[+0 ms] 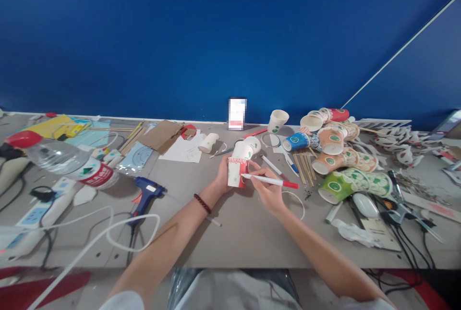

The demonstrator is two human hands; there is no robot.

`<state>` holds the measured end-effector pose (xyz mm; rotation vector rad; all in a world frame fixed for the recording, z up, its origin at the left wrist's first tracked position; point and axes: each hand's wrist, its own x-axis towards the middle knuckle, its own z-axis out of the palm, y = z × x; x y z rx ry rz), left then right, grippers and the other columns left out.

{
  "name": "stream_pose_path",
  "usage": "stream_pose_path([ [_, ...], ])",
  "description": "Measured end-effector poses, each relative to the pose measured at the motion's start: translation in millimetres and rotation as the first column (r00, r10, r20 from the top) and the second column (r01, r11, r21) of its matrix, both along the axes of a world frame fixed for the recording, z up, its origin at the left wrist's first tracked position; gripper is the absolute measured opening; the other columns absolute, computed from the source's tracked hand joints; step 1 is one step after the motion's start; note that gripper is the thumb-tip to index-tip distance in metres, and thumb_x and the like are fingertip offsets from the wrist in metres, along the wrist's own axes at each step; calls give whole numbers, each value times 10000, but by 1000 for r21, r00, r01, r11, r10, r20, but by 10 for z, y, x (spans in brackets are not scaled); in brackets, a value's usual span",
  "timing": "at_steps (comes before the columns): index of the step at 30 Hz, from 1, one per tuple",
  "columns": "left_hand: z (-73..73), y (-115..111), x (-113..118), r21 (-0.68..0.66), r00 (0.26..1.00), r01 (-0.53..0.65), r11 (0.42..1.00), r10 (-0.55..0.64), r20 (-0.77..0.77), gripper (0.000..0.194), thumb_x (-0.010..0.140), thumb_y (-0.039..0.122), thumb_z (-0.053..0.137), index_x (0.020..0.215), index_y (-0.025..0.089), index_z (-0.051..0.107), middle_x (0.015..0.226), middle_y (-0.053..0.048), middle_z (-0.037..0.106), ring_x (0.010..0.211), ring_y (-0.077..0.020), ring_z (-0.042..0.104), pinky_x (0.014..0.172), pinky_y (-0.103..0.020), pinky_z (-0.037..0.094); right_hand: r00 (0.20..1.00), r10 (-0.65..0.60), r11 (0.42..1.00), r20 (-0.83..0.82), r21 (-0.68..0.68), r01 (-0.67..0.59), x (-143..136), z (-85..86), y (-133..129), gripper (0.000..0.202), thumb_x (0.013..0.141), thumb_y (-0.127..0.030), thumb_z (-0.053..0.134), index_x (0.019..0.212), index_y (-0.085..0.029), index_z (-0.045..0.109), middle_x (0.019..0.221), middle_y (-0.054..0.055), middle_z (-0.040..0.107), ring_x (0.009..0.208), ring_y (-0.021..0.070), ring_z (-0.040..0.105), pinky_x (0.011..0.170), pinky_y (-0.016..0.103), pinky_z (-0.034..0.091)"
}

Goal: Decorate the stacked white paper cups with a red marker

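Observation:
A white paper cup (235,180) with red colouring on its right side and a red pattern near its top is at the middle of the desk. My left hand (224,175) is closed round its left side. In my right hand (266,187) is a white marker (273,181) with a red end, its tip touching or close to the cup's red area. Other white cup shapes (248,146) show just behind the held cup; whether they are joined to it is unclear.
A bottle (97,173), blue glue gun (147,197) and power strip (39,204) occupy the left. A phone (237,114) stands against the blue wall. Several stacked cups (333,187), wooden sticks (304,168) and cables (406,242) lie right.

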<state>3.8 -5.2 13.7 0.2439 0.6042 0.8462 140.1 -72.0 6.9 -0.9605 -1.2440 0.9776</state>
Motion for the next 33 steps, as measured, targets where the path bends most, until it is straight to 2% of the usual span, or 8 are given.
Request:
stream_pose_path([
  [6, 39, -14, 12, 3, 999, -24, 1000, 24, 24, 332, 844, 363, 440, 781, 106, 639, 626, -120, 644, 510, -207, 591, 475, -299, 451, 999, -28, 998, -34, -52, 26, -11, 15, 0, 161, 846, -392, 686, 880, -236, 671, 1171, 100, 707, 1271, 306, 560, 1013, 492, 476],
  [12, 31, -5, 13, -7, 1000, -26, 1000, 26, 18, 334, 830, 370, 453, 791, 94, 638, 630, -129, 644, 538, -220, 606, 497, -303, 466, 1000, 3, 1000, 5, -5, -3, -4, 41, -5, 174, 825, -398, 706, 770, -236, 677, 907, 82, 744, 1292, 333, 541, 1046, 510, 438],
  [17, 34, -15, 17, 14, 999, -46, 999, 46, 13, 319, 842, 345, 444, 748, 104, 632, 593, -109, 621, 498, -196, 578, 470, -285, 442, 1000, 0, 1000, -26, -27, -1, -1, 32, -2, 148, 841, -386, 690, 827, -239, 680, 1053, 90, 736, 1307, 318, 528, 1051, 505, 439],
  [21, 26, -13, 12, -5, 999, -37, 999, 37, 17, 333, 838, 372, 451, 772, 104, 637, 619, -123, 638, 528, -213, 596, 498, -299, 466, 999, 25, 999, -31, -37, -27, 6, 31, -5, 182, 811, -399, 716, 775, -225, 680, 1190, 102, 703, 1302, 333, 531, 1047, 496, 449],
  [26, -6, -1, 7, 18, 999, -24, 1000, 23, 23, 332, 838, 367, 453, 765, 102, 639, 607, -112, 634, 505, -201, 580, 488, -292, 450, 999, 16, 1000, -29, -16, -17, 9, 19, -6, 129, 842, -364, 690, 821, -238, 675, 1052, 84, 741, 1309, 314, 527, 1068, 502, 427],
  [30, -21, -2, 3, 45, 999, -22, 999, 20, 41, 332, 829, 375, 461, 772, 102, 641, 633, -125, 647, 544, -219, 603, 523, -308, 475, 999, 41, 999, -18, -27, -41, 9, 26, -8, 159, 830, -385, 697, 780, -235, 676, 1076, 93, 736, 1323, 319, 510, 1065, 508, 431],
  [33, -17, -4, 2, 26, 999, -23, 999, 22, 37, 336, 839, 380, 451, 763, 109, 635, 620, -120, 638, 534, -216, 598, 508, -302, 468, 999, 28, 999, -24, -34, -29, -3, 43, -7, 177, 822, -401, 700, 761, -237, 674, 1010, 96, 749, 1314, 328, 519, 1055, 513, 436],
])
